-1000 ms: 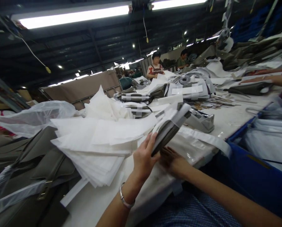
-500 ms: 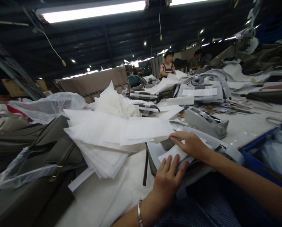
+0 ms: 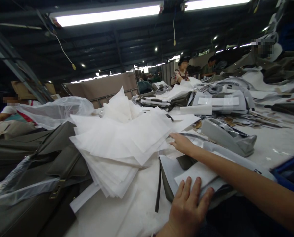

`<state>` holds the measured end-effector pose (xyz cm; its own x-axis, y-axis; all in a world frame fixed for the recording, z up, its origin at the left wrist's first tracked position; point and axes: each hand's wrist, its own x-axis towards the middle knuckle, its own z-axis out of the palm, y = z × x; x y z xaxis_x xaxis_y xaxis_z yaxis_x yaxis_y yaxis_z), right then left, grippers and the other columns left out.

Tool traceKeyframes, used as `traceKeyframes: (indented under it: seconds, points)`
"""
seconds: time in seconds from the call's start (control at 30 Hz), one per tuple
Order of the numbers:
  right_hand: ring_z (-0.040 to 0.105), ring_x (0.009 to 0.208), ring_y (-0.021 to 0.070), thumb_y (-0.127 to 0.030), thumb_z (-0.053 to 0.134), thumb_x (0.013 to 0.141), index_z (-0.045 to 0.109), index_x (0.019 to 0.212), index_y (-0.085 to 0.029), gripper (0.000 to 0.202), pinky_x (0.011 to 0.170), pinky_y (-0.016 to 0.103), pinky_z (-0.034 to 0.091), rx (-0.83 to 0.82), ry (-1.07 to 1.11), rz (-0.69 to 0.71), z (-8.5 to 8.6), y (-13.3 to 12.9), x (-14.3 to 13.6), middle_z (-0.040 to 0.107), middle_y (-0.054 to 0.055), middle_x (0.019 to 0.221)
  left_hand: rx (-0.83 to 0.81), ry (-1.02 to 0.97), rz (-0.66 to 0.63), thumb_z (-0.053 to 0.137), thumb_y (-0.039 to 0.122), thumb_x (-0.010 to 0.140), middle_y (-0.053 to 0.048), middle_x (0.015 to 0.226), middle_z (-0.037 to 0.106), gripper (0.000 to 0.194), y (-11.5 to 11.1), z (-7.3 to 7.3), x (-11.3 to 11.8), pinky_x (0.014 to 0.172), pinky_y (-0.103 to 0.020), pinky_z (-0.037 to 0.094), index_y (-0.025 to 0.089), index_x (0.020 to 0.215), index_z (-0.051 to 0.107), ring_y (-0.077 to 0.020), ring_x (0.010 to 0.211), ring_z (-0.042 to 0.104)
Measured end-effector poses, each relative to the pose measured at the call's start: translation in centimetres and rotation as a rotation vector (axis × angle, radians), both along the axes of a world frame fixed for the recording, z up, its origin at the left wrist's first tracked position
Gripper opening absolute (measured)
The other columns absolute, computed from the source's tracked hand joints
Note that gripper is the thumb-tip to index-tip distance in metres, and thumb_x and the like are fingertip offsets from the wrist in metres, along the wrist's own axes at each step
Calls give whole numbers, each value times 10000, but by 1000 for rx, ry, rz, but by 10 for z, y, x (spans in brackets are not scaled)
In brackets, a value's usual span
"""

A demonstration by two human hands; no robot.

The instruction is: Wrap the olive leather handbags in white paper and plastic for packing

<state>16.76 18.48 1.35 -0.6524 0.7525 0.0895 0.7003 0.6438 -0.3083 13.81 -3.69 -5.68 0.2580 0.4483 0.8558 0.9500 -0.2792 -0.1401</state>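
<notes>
My left hand (image 3: 190, 205) lies with spread fingers on a white paper strip (image 3: 198, 174) over a dark olive bag piece (image 3: 166, 184) at the lower centre. Farther forward, my right hand (image 3: 183, 143) reaches to the right edge of a fanned stack of white sheets (image 3: 119, 138). Its fingertips are beside the sheets, and whether they pinch one is too small to tell. A dark strap (image 3: 158, 186) hangs down left of the bag piece.
Olive bags (image 3: 63, 161) fill the left side. A tape dispenser (image 3: 226, 135) stands right of my right hand, with wrapped pieces (image 3: 218, 100) behind it. At the right edge is a blue crate (image 3: 290, 171). Co-workers sit at the back and far left.
My right hand has left the paper strip and moved forward to the sheets. The top sheets have shifted and fanned out. My left hand stays on the strip; the whole view has shifted slightly.
</notes>
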Motion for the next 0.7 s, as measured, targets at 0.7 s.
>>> traceKeyframes:
  seconds: [0.7]
  points:
    - [714, 933, 165, -412, 777, 749, 670, 935, -168, 325, 833, 266, 581, -966, 650, 8, 6, -12, -3, 751, 98, 1061, -56, -50, -27, 556, 269, 990, -15, 1307, 672, 294, -1, 2, 2, 906, -374, 607, 329, 1249, 680, -241, 1137, 678]
